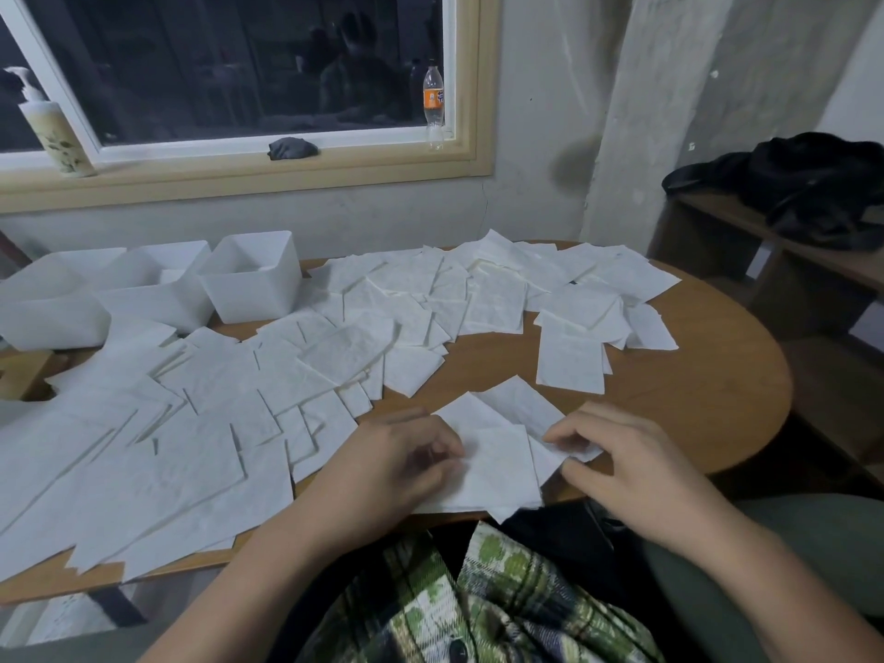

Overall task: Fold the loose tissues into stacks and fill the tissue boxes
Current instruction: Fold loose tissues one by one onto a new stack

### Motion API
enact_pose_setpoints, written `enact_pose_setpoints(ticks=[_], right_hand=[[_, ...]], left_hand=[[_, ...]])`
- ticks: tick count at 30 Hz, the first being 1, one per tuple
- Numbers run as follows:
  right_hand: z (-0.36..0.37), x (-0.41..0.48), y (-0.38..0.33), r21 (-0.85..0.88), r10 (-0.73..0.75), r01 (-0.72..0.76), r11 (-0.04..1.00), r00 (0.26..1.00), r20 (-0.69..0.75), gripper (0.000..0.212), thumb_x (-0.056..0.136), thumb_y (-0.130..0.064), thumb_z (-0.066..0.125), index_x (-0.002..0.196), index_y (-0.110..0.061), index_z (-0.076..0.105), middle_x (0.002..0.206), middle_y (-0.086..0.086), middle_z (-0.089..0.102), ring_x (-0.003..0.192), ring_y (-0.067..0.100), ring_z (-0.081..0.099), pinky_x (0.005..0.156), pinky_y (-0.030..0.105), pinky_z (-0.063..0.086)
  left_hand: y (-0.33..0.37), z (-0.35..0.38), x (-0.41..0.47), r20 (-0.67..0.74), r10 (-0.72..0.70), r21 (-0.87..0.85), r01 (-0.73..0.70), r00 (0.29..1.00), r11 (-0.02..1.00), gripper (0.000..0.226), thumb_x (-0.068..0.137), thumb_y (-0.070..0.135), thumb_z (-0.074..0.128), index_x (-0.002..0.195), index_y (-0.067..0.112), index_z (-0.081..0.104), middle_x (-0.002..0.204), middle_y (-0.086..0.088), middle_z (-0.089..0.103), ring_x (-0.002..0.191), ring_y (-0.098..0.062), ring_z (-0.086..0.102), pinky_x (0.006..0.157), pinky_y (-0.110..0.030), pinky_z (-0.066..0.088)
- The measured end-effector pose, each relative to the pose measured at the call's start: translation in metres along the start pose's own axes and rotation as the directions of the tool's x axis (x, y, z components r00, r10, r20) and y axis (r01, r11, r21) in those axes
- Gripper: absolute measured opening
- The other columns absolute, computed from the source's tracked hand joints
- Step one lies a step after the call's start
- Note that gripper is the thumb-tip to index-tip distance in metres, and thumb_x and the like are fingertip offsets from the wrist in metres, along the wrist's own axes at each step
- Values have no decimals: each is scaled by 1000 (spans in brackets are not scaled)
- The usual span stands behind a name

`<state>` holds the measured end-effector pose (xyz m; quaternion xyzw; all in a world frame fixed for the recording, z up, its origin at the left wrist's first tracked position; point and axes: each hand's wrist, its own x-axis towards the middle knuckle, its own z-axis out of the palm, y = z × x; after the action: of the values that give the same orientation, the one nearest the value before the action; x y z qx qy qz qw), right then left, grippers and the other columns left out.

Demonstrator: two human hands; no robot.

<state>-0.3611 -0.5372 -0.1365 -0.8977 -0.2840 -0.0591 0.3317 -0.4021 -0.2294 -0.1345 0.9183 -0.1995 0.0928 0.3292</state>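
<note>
- Head view: the left hand (406,464) has its fingers (442,447) curled onto the left edge of the near tissue (497,466), apparently pinching it, though motion blur hides the exact grip.
- The right hand (617,464) pinches the same tissue's right corner between thumb and fingers (569,435), closed narrow on the paper.
- The near tissue lies at 6 o'clock on the desk (693,399), on top of other sheets, with its lower corner hanging over the desk edge towards the lap.
- Risk: thin paper pulled from both sides could tear or crease off-square, giving a crooked fold that will not stack.
- Risk: the overhanging corner could let the sheet, or those under it, slide off the desk.
- Risk: the loose tissues (215,423) overlap densely from 8 round to 1 o'clock, so a forearm sweep or lifting one sheet could drag its neighbours along.
- Three white tissue boxes sit open-topped at 10 o'clock, side by side and touching: right box (253,284), middle box (158,299), left box (48,308).
- The right and middle boxes show something pale low inside, possibly a few tissues. I cannot tell what the left box holds.
- Judged from that, filling has barely begun.
</note>
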Motion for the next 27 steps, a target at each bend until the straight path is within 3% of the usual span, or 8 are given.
enact_pose_setpoints(ticks=[4, 11, 18, 22, 27], right_hand=[[-8, 3, -5, 25, 10, -8, 1000, 996, -88, 26, 91, -1, 75, 91, -28, 76, 90, -13, 69, 88, 11, 66, 71, 12, 44], [-34, 14, -5, 44, 101, -93, 995, 960, -263, 23, 90, -7, 78, 84, -29, 76, 80, -12, 68, 70, 15, 60, 59, 13, 42], [-62, 27, -15, 104, 143, -110, 988, 903, -406, 21, 92, -8, 75, 89, -29, 76, 83, -14, 69, 71, 19, 60, 60, 14, 44], [-69, 29, -35, 141, 97, -41, 989, 904, -416, 26, 92, -4, 75, 88, -30, 77, 85, -13, 72, 76, 20, 63, 65, 23, 49], [-68, 26, -58, 184, 42, 25, 983, 935, -353, 19, 90, -14, 72, 90, -32, 77, 88, -9, 74, 80, 19, 67, 69, 30, 53]], left_hand=[[1, -1, 0, 10, -4, -5, 4, 1000, 1000, 4, 99, 36, 78, 99, 35, 74, 100, 17, 68, 95, -8, 66, 78, -26, 53], [1, -3, -1, 8, -33, -16, 33, 999, 999, 6, 98, 36, 78, 96, 36, 72, 97, 13, 67, 90, -13, 64, 73, -25, 50], [7, -11, 6, -5, -65, -26, 65, 998, 998, 12, 96, 30, 78, 102, 39, 73, 97, 19, 70, 92, -9, 68, 76, -20, 49], [19, -17, 20, -83, -67, -54, 63, 994, 997, 16, 95, 42, 80, 107, 39, 71, 98, 18, 70, 95, -7, 69, 74, -14, 43], [36, -24, 34, -263, -37, -24, 32, 964, 999, 38, 92, 49, 80, 126, 45, 63, 123, 23, 60, 112, -6, 61, 78, -9, 41]])
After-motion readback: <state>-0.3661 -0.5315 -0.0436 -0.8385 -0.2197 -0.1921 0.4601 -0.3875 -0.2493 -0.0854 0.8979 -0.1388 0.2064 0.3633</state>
